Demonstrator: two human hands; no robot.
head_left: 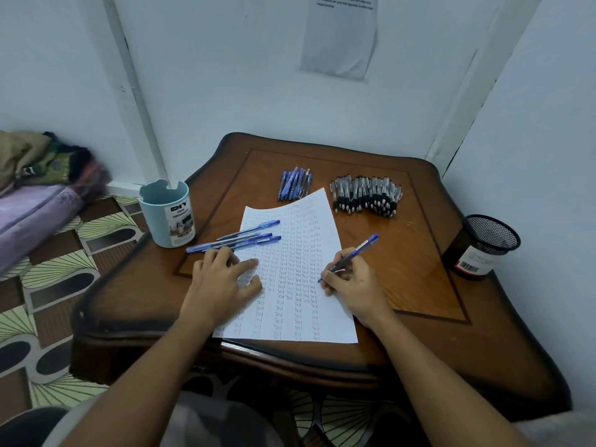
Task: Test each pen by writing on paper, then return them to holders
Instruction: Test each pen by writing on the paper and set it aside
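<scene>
A white sheet of paper [290, 321], filled with rows of the word "Test", lies on the wooden table [419, 272]. My right hand [353, 285] grips a blue pen [354, 253] with its tip on the sheet's right side. My left hand [222, 279] presses flat on the paper's left edge. Three blue pens [238, 240] lie just beyond my left hand. A pile of blue pens [295, 183] and a larger pile of black-and-clear pens [367, 193] sit at the back. A light blue holder [167, 214] stands at left, a black mesh holder [483, 246] at right.
White walls close in behind and to the right of the table. A patterned floor [58, 262] and a heap of folded cloth [42, 179] lie to the left. A paper notice [338, 37] hangs on the wall.
</scene>
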